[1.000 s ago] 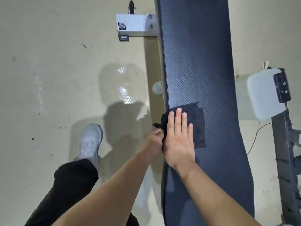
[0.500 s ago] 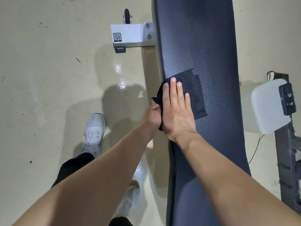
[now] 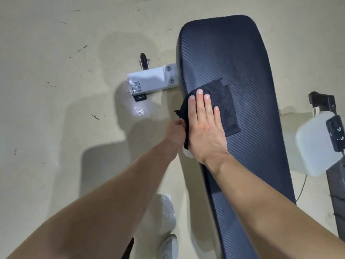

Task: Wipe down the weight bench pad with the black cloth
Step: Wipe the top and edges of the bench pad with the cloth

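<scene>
The long dark textured bench pad (image 3: 242,58) runs from the bottom middle up to its rounded far end. A folded black cloth (image 3: 225,107) lies on the pad's left half. My right hand (image 3: 204,124) presses flat on the cloth with fingers spread and straight. My left hand (image 3: 175,132) is beside the pad's left edge, its fingers closed on the cloth's corner that hangs over that edge.
A white bench foot (image 3: 149,81) with a QR label and a small black wheel sticks out left of the pad. A white box (image 3: 315,146) with a black clip and a dark frame stand at the right. My white shoe (image 3: 169,245) is on the beige floor.
Both hands have slid the cloth further along the pad towards its far end, which has come into view. My leg and shoe dropped towards the bottom edge.
</scene>
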`<control>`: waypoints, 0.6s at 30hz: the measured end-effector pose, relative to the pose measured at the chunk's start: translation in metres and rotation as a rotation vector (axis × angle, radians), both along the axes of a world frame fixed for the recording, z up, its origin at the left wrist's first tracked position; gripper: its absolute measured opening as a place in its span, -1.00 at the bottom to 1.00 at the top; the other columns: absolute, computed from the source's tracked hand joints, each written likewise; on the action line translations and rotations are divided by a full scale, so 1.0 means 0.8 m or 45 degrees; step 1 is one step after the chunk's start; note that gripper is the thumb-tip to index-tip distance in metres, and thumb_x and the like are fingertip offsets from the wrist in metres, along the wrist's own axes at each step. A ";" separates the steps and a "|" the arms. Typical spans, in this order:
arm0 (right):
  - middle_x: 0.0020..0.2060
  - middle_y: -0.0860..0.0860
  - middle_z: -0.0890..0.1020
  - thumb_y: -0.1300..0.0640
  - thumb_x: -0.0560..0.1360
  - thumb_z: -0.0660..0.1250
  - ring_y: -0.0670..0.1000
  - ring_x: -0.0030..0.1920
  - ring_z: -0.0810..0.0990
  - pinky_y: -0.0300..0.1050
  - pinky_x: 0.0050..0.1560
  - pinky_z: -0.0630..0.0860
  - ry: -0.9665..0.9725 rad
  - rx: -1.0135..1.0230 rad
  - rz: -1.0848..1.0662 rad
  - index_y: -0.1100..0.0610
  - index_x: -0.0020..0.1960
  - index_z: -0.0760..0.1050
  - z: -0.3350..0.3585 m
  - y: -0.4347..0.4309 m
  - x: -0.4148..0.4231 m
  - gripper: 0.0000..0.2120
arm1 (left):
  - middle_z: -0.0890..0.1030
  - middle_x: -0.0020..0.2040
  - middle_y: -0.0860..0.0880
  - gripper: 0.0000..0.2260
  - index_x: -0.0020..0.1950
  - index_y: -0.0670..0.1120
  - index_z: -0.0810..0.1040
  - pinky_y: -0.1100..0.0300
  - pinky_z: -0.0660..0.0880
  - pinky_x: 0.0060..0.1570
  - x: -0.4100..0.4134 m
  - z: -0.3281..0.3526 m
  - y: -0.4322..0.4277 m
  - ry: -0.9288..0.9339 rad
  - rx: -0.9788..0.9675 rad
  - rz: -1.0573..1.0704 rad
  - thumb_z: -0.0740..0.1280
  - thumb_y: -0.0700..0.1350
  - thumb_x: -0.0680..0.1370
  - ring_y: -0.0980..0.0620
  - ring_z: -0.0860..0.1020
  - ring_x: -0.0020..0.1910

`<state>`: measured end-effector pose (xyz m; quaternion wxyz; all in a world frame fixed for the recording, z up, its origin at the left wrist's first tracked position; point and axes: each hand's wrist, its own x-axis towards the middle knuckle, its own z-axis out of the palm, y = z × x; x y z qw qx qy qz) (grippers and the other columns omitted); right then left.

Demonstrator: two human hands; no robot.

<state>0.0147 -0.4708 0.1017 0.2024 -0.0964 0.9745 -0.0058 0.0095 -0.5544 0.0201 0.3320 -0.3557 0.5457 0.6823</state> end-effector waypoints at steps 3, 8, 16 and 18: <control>0.59 0.12 -0.32 0.24 0.45 -0.18 0.14 0.59 -0.31 0.14 0.58 -0.15 -0.009 0.008 -0.030 0.18 0.58 -0.38 0.009 -0.014 -0.029 -0.26 | 0.40 -0.48 0.00 -0.62 -0.53 -0.02 0.40 0.04 0.29 -0.25 -0.034 0.006 -0.014 0.027 -0.042 -0.023 0.18 -0.20 0.50 -0.06 0.35 -0.32; 0.59 0.11 -0.32 0.30 0.51 0.11 0.13 0.59 -0.31 0.12 0.57 -0.19 0.033 0.037 -0.081 0.18 0.58 -0.37 0.001 -0.033 -0.081 -0.16 | 0.42 -0.39 -0.08 -0.81 -0.43 -0.05 0.42 0.10 0.27 -0.30 -0.094 0.016 -0.035 0.076 -0.134 -0.018 0.15 -0.21 0.38 -0.05 0.34 -0.32; 0.62 0.13 0.01 0.04 0.55 0.27 0.13 0.61 0.00 0.11 0.56 0.05 0.278 0.081 -0.110 0.18 0.62 -0.10 -0.031 -0.062 -0.166 -0.20 | 0.71 -0.14 -0.14 -0.76 -0.13 -0.07 0.69 -0.03 0.57 -0.11 -0.199 0.024 -0.065 0.153 -0.209 -0.087 0.23 -0.07 0.46 -0.14 0.62 -0.16; 0.62 0.12 -0.02 0.07 0.56 0.25 0.12 0.61 -0.04 0.11 0.57 -0.01 0.275 0.010 -0.119 0.17 0.62 -0.10 -0.028 -0.068 -0.187 -0.23 | 0.70 -0.13 -0.13 -0.76 -0.15 -0.06 0.69 0.00 0.55 -0.04 -0.224 0.035 -0.070 0.143 -0.215 -0.098 0.22 -0.07 0.42 -0.11 0.61 -0.13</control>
